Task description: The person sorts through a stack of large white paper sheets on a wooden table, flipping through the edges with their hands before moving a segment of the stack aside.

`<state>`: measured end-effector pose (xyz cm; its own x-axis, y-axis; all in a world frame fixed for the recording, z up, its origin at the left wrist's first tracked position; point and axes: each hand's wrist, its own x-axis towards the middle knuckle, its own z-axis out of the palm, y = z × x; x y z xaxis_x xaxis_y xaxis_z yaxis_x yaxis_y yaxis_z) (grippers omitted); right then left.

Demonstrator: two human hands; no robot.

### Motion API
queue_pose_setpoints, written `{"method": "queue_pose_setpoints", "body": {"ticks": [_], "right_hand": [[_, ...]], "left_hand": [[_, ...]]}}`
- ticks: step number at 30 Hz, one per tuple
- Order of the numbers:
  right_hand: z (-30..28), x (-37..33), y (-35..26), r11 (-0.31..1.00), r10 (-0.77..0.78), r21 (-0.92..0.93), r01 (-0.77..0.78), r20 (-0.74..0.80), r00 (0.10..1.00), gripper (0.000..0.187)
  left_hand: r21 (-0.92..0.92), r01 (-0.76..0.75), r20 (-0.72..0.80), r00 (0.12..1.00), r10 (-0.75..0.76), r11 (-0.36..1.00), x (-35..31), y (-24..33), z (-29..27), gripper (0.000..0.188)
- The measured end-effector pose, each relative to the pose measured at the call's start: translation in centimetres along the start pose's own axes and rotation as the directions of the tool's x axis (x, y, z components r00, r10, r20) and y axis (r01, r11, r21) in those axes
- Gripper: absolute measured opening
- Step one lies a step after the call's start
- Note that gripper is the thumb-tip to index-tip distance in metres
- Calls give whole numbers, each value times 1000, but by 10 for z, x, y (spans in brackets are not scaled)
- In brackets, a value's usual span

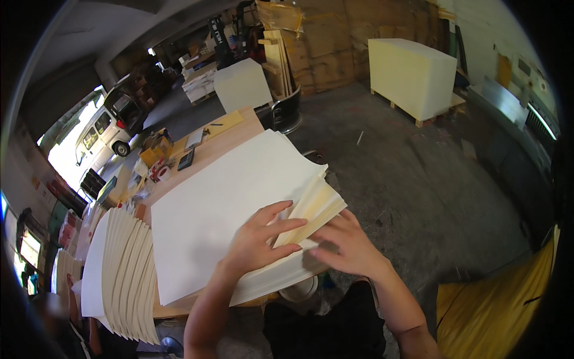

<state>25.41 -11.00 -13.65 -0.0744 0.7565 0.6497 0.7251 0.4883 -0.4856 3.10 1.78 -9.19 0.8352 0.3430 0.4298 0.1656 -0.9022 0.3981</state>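
A thick stack of large white paper sheets (pixel 215 185) lies on the table before me. Its near right corner has several sheets bent up and back into a curled, cream-coloured fold (pixel 320 206). My left hand (pixel 260 236) rests on the stack beside this fold, fingers spread, with fingertips touching the bent sheets. At the fold's right edge is my right hand (pixel 350 245), its thumb apart from the fingers and some fingertips hidden behind the paper. Neither hand is closed round the sheets. Lower sheets of the stack (pixel 269 278) show below the fold.
A fanned pile of sheets (pixel 125 269) stands at the left, with a person (pixel 51 311) near it. A calculator (pixel 186 159) and tape roll (pixel 163 173) lie on the far tabletop (pixel 236 128). Paper blocks on pallets (pixel 412 78) stand beyond. Yellow sheeting (pixel 502 305) is lower right.
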Motion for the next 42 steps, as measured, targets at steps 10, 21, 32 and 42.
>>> {"method": "queue_pose_setpoints", "body": {"ticks": [10,21,32,42], "right_hand": [[-1,-9,3,979,180,62,-194,176,968,38],[-41,-12,16,802,557,-257,-539,-2,830,39],[-5,23,30,331,671,830,-450,128,730,41],[-7,34,16,254,699,847,-468,174,694,39]], "left_hand": [[332,-103,113,991,69,938,13,17,11,70],[461,17,71,996,-56,887,9,17,14,70],[352,-87,177,984,25,932,19,11,-11,54],[175,15,112,993,-35,984,13,13,-14,48]]}}
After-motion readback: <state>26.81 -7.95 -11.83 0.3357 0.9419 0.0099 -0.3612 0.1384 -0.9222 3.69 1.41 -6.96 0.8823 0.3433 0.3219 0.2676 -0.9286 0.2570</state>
